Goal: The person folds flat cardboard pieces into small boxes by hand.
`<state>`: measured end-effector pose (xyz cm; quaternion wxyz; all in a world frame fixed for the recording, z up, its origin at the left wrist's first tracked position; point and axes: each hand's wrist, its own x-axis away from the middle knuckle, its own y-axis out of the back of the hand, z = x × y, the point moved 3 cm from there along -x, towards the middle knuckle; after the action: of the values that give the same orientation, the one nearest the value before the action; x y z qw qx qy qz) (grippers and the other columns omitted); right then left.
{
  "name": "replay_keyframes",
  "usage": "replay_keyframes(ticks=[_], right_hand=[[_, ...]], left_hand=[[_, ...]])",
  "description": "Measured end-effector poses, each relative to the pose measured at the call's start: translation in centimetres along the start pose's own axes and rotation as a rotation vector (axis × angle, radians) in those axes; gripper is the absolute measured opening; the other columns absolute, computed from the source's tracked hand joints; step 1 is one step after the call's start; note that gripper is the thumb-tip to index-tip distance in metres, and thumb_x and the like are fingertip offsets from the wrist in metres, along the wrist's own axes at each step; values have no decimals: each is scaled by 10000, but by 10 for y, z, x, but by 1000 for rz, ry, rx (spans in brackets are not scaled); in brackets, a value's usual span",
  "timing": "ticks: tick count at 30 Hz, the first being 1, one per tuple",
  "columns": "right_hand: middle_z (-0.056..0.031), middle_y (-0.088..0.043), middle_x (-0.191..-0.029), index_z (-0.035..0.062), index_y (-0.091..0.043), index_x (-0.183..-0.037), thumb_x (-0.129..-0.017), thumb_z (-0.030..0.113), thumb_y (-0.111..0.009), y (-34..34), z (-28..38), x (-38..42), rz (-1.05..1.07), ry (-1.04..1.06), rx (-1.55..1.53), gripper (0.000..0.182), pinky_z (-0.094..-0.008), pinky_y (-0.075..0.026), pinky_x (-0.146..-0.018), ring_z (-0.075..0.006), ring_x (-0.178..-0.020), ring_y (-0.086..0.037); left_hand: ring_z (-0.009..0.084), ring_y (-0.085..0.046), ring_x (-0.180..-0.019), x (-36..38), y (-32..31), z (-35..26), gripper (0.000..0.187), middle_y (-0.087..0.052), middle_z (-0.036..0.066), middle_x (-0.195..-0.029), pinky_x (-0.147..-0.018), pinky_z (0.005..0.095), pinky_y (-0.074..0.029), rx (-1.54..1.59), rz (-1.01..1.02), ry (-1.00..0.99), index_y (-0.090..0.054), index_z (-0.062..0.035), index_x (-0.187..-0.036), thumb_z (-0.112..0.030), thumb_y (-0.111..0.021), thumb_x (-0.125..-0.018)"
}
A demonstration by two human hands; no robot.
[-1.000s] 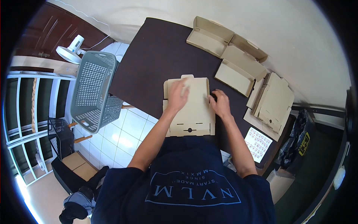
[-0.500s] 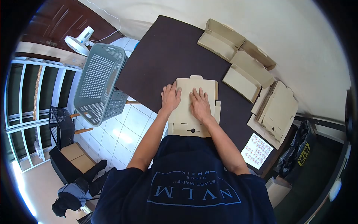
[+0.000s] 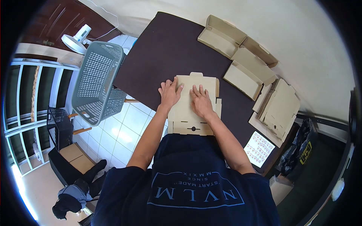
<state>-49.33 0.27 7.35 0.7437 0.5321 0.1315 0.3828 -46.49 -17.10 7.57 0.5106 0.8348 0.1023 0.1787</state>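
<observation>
A flat, partly folded cardboard box blank (image 3: 194,109) lies at the near edge of the dark table, a slotted flap with a round hole nearest my body. My left hand (image 3: 169,94) is on its left edge, thumb on the cardboard and the other fingers apart along the edge. My right hand (image 3: 201,101) rests on the upper middle of the same blank, fingers spread and pressed down flat. Neither hand is closed around anything.
Two open folded boxes (image 3: 246,80) stand at the table's back right. Beside them lies a stack of flat cardboard blanks (image 3: 281,107), and a sheet of round stickers (image 3: 259,149). Left of the table is a grey basket (image 3: 98,71). A seated person (image 3: 77,194) is at lower left.
My left hand's fingers have bent and spread slightly at the blank's left edge. My right hand stays flat on the cardboard. The whole view has shifted slightly.
</observation>
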Motion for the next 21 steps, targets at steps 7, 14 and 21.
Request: replay_keyframes(ticks=[7, 14, 21], right_hand=[[-188, -370, -1588, 4, -476, -1460, -874, 129, -653, -3, 2, -2, -14, -15, 25, 625, -574, -263, -1198, -428, -1484, -287], [-195, -442, -1538, -18, -557, -1379, -841, 78, -633, 8, 3, 0, -55, -21, -80, 552, -571, -287, -1185, -413, -1452, -352], [-195, -605, -1334, 12, -579, -1337, -776, 18, -650, 46, -15, -54, 8, -212, -248, 566, -457, -468, -1053, -400, -1216, -554]], left_hand=[[307, -463, -1063, 19, -3, -2, 519, -553, 116, -1121, -883, 483, -357, 7, -41, 4, -596, -60, -1372, -404, -589, -984], [292, -522, -935, 39, 28, -8, 291, -587, 87, -957, -823, 429, -411, 80, -139, -43, -719, -46, -1075, -296, -651, -944], [369, -489, -1217, 48, -1, -44, 442, -546, 183, -1289, -954, 486, -415, 127, -142, -315, -615, -63, -1241, -247, -733, -857]])
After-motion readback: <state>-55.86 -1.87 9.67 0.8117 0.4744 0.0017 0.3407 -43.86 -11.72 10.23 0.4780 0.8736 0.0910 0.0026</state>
